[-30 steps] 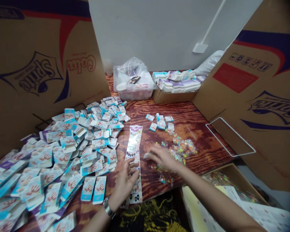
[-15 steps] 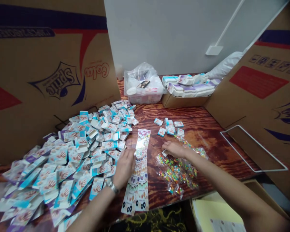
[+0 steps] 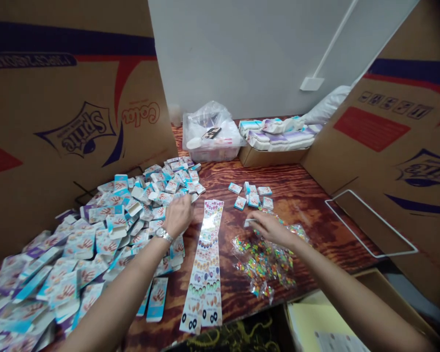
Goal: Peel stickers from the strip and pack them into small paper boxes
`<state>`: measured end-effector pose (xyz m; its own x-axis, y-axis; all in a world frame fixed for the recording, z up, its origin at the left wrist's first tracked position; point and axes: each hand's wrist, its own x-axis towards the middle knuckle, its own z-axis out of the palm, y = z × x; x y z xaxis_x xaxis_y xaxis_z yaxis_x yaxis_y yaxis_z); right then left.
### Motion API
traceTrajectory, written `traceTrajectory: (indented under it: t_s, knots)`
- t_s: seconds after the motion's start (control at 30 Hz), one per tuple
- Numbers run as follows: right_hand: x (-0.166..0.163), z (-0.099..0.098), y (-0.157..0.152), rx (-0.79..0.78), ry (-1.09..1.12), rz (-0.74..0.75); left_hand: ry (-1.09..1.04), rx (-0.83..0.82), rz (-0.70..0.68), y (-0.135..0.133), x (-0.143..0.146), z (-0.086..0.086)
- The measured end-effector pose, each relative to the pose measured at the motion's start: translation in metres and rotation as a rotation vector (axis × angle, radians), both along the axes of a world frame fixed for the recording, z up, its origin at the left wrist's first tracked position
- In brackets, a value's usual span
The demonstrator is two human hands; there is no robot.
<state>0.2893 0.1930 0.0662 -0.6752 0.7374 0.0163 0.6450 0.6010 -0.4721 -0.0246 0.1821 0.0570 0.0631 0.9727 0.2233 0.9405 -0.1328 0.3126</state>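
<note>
My left hand [image 3: 179, 215], with a metal watch on its wrist, is at the right edge of a large pile of small white-and-blue cartons [image 3: 82, 243]. Its fingers are bent downward and close together; what lies under them is hidden. My right hand [image 3: 269, 228] pinches a small white folded piece [image 3: 248, 223], whose exact kind I cannot make out. Below that hand lie clear plastic packets of colourful bits [image 3: 264, 264]. Between my hands, two long printed sticker strips [image 3: 209, 264] lie overlapping. Several closed small cartons [image 3: 253, 200] sit beyond my right hand.
Tall cardboard boxes stand at left [image 3: 69, 88] and right [image 3: 381, 122]. Along the wall are a bagged plastic tub [image 3: 212, 151] and a low cardboard tray [image 3: 273, 157] of wrapped packs. An open box [image 3: 315, 318] with yellow inside stands below the table's front right edge.
My left hand has moved away from the sticker strips, up and left to the carton pile. My right hand has lifted slightly off the packets with the white piece. The camera view has shifted.
</note>
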Motion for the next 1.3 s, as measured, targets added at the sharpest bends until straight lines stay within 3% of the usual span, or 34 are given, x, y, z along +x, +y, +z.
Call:
traceTrajectory:
  t_s: [0.1, 0.17, 0.27, 0.33, 0.6, 0.8, 1.13, 1.3]
  knots:
    - [-0.017, 0.024, -0.012, -0.08, 0.221, -0.042, -0.135, -0.068, -0.018, -0.032, 0.011, 0.006]
    - [-0.032, 0.036, -0.021, -0.104, 0.317, -0.053, -0.292, -0.13, -0.099, -0.056, 0.021, 0.005]
    - [-0.056, 0.045, -0.033, -0.07, 0.388, -0.03, -0.691, -0.271, -0.206, -0.089, 0.035, -0.003]
    - [-0.068, 0.044, -0.04, -0.036, 0.383, 0.018, -0.795, -0.319, -0.228, -0.106, 0.04, -0.01]
    - [-0.08, 0.035, -0.061, -0.033, 0.209, 0.254, -0.542, -0.208, -0.285, -0.136, 0.032, -0.016]
    - [-0.071, 0.038, -0.063, 0.095, 0.114, 0.367, -0.399, -0.367, -0.372, -0.146, 0.025, -0.012]
    - [-0.076, 0.059, -0.073, 0.503, -0.11, 0.65, -0.484, -0.318, -0.426, -0.142, 0.025, 0.007]
    - [-0.078, 0.06, -0.077, 0.531, -0.056, 0.718, -0.454, -0.3, -0.438, -0.141, 0.025, 0.011]
